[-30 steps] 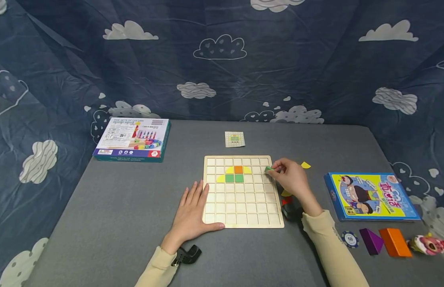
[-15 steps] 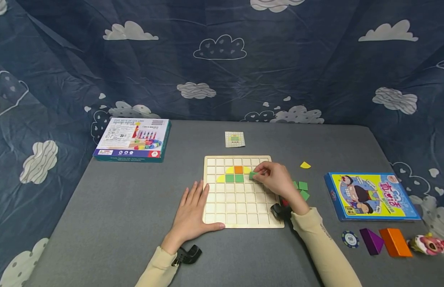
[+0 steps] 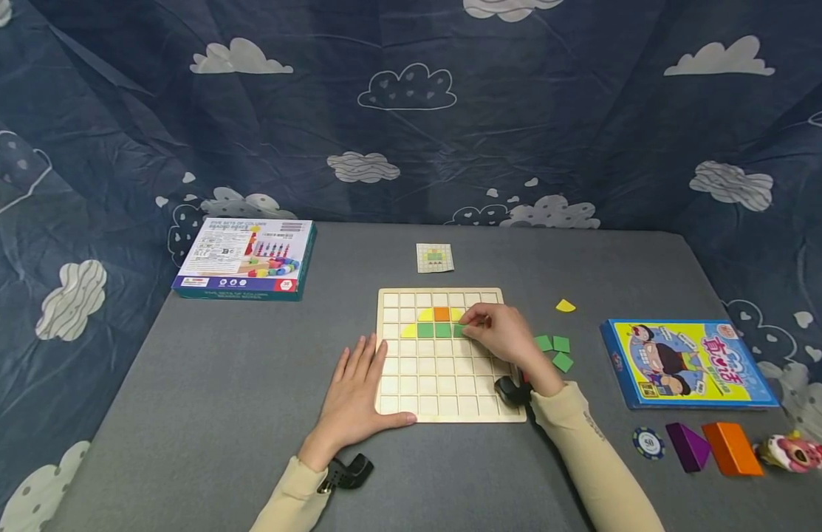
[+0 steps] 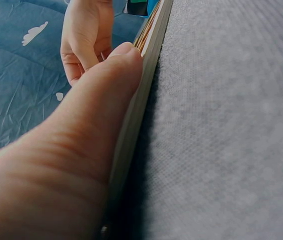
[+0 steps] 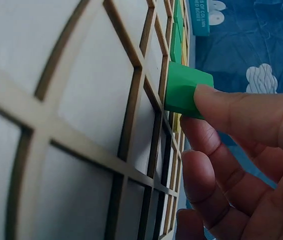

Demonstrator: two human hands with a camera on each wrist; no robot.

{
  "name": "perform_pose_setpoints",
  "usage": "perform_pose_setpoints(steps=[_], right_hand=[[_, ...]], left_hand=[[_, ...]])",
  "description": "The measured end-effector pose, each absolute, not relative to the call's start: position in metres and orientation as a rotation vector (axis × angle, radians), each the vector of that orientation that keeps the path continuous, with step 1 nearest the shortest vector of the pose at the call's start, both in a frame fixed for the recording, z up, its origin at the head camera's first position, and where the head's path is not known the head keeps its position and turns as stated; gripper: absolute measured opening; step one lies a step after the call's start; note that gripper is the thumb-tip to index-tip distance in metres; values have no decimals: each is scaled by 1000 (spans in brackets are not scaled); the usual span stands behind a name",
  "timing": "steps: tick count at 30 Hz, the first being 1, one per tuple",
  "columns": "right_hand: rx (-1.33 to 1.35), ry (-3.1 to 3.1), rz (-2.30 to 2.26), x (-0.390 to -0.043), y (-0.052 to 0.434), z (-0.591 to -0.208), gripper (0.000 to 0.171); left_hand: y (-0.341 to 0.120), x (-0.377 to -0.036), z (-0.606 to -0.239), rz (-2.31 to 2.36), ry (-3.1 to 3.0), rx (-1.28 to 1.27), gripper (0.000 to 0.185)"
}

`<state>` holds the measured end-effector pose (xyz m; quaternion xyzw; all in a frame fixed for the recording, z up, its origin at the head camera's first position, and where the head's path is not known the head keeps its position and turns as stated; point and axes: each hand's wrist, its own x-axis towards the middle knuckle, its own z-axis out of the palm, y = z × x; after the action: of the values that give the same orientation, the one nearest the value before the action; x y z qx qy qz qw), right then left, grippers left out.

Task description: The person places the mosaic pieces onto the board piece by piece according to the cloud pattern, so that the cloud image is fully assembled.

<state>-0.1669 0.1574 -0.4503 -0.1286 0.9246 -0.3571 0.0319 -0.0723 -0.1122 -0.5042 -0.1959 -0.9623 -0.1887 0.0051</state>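
Note:
Between thumb and fingertips, my right hand (image 3: 504, 336) pinches a green square tile (image 5: 187, 90). In the right wrist view the tile stands tilted, one edge at a cell of the wooden grid board (image 3: 450, 386). Set in the board are an orange square tile (image 3: 441, 314), two green tiles (image 3: 425, 330) and yellow rounded-edge pieces (image 3: 425, 316). One yellow piece is partly behind my right fingers. My left hand (image 3: 354, 399) lies with straight fingers along the board's left edge, its thumb at the near edge.
A patterned card (image 3: 434, 258) lies behind the board. Loose green tiles (image 3: 560, 345) and a yellow piece (image 3: 566, 306) lie to its right. Beyond are a blue-yellow box (image 3: 690, 363), poker chip (image 3: 648, 443), purple block (image 3: 687, 448), orange block (image 3: 733, 450) and figurine (image 3: 795, 452). Another box (image 3: 244, 258) is back left.
My right hand has carried the green tile from the board's right edge leftward and down to the row of green tiles, uncovering loose green tiles. My left hand has stayed still.

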Motion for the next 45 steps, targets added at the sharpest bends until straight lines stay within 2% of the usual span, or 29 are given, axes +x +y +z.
perform_pose_setpoints(steps=[34,45], right_hand=[[-279,2989,-784,-170,141,-444,8],[-364,2972,-866,-165,159,-443,8]], left_hand=[[-112,-72,-503,-598,-3009,-612,118],[-113,-72,-502,-602,-3014,-612,118]])
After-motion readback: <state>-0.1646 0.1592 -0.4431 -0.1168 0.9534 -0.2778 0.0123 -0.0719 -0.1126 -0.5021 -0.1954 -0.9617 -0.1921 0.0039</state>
